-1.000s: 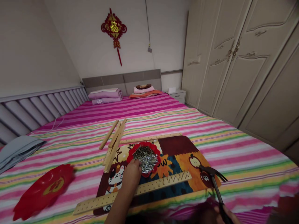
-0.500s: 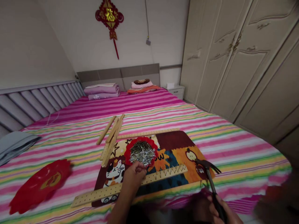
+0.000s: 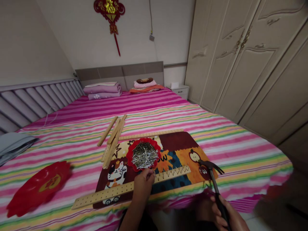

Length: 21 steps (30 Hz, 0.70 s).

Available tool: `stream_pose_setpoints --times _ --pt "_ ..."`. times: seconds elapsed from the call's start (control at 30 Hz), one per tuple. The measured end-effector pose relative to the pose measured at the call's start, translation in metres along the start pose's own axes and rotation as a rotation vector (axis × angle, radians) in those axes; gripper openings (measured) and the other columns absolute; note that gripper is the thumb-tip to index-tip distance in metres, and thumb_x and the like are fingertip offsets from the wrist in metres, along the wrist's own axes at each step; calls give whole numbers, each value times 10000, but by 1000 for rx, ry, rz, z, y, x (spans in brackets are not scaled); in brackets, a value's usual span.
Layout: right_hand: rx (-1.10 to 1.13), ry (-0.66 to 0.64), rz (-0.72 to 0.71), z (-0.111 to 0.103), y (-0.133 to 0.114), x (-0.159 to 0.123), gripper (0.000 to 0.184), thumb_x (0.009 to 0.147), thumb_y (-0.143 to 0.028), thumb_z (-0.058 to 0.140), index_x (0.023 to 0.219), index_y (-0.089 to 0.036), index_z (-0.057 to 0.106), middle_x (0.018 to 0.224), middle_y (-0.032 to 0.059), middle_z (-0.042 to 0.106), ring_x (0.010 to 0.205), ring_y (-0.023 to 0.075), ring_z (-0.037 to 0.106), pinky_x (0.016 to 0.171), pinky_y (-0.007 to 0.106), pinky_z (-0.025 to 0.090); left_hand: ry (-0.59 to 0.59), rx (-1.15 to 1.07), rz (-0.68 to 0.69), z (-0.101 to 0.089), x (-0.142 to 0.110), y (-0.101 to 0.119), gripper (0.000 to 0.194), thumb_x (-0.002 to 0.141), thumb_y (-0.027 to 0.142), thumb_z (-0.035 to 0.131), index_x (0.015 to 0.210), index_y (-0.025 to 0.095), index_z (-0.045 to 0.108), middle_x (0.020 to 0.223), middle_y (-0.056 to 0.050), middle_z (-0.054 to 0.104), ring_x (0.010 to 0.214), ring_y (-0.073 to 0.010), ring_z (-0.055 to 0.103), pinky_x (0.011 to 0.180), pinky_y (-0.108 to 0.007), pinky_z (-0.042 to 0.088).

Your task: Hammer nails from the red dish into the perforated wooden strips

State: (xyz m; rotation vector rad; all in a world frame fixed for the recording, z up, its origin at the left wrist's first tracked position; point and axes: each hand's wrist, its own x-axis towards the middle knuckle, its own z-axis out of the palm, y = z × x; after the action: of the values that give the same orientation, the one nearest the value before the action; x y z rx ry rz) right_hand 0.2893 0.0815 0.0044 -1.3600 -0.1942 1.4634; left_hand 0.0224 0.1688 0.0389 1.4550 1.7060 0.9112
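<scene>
My left hand [image 3: 144, 183] is over a long perforated wooden strip [image 3: 108, 194], its thumb and fingers pinched together; anything between them is too small to make out. Rows of nails [image 3: 172, 173] stand upright in the strip's right part. Just beyond my fingertips sits a red scalloped dish [image 3: 130, 157] heaped with loose nails [image 3: 145, 155]. My right hand [image 3: 225, 214] grips the black handle of a claw hammer [image 3: 216, 184]. The hammer's head is over the right edge of a patterned mat [image 3: 174, 141] that lies under the strip and dish.
Several wooden strips [image 3: 113, 141] lie left of the mat, and another perforated strip [image 3: 156, 132] runs along its far edge. A larger red plate [image 3: 39, 189] is at the left on the striped bedspread [image 3: 228, 141]. Grey folded cloth [image 3: 14, 146] lies farther left.
My left hand has shifted from the dish's near rim rightward along the strip, close to the standing nails. The hammer stays in my right hand. The view has tilted slightly downward.
</scene>
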Motion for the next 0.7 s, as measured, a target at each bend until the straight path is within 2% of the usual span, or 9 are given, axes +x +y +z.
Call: stream_pose_setpoints --times 0.17,0.4,0.57,0.7 --pt "-6 -37 -45 -3 2 2 368 760 -544 560 891 -204 511 505 -79 424 317 38 279 259 133 196 18 54 35 1 -3 1 214 721 371 491 687 198 613 517 42 521 520 -105 472 528 -195 333" --pt "-5 -50 -52 -5 3 1 383 761 -561 559 892 -203 511 513 -81 423 322 35 273 261 132 186 39 83 65 1 -5 3 209 731 368 475 680 205 593 570 27 569 572 -121 520 572 -208 366" --pt "-20 -42 -60 -5 5 3 403 731 -570 580 894 -208 513 503 -82 424 316 39 273 263 137 189 59 126 149 3 -5 0 170 736 309 471 689 201 593 711 -11 631 673 -141 575 657 -238 411" --pt "-52 -29 -102 -3 8 0 498 627 -625 638 868 -216 488 477 -85 441 308 61 292 253 165 211 81 157 212 7 -7 -4 164 764 266 450 715 201 592 752 -23 631 712 -151 588 685 -257 420"
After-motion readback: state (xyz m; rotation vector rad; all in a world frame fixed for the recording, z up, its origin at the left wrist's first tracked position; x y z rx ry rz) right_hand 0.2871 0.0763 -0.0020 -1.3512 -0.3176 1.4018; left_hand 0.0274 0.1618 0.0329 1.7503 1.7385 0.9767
